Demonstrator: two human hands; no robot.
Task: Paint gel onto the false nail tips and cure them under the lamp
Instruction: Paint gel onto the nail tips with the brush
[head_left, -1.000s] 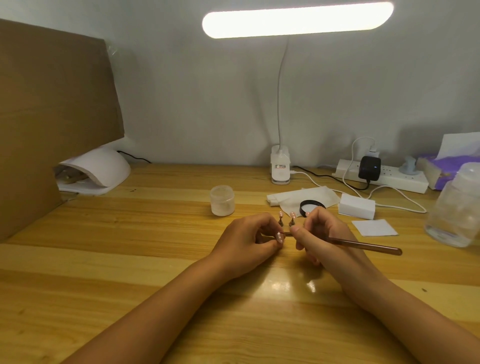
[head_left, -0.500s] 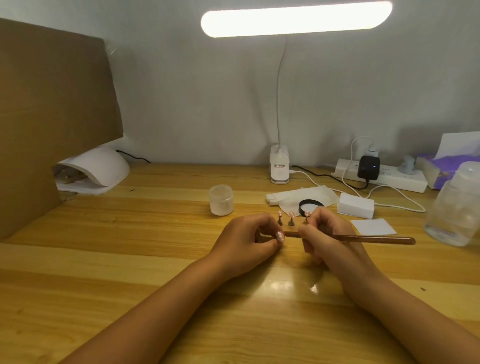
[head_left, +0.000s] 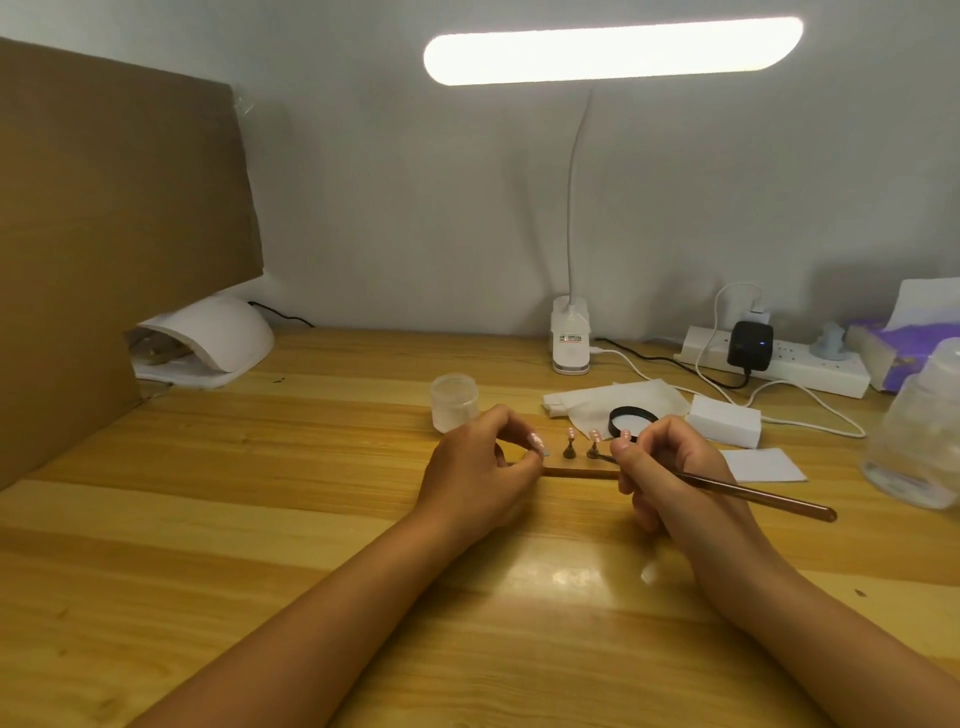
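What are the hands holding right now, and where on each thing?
The left hand pinches the left end of the holder bar. The right hand grips the brush near its bristle end.

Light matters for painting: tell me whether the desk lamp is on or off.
On. The bar of the desk lamp glows bright white against the wall, and its glare shines off the wooden table below.

A desk lamp (head_left: 570, 338) stands at the back of the table (head_left: 260, 519) — its bar lit. Right of the lamp lies a power strip (head_left: 810, 370) with a black charger (head_left: 748, 345) — farther right, a tissue box (head_left: 883, 358) and a clear bottle (head_left: 919, 441). Far left of it stands cardboard (head_left: 104, 234).
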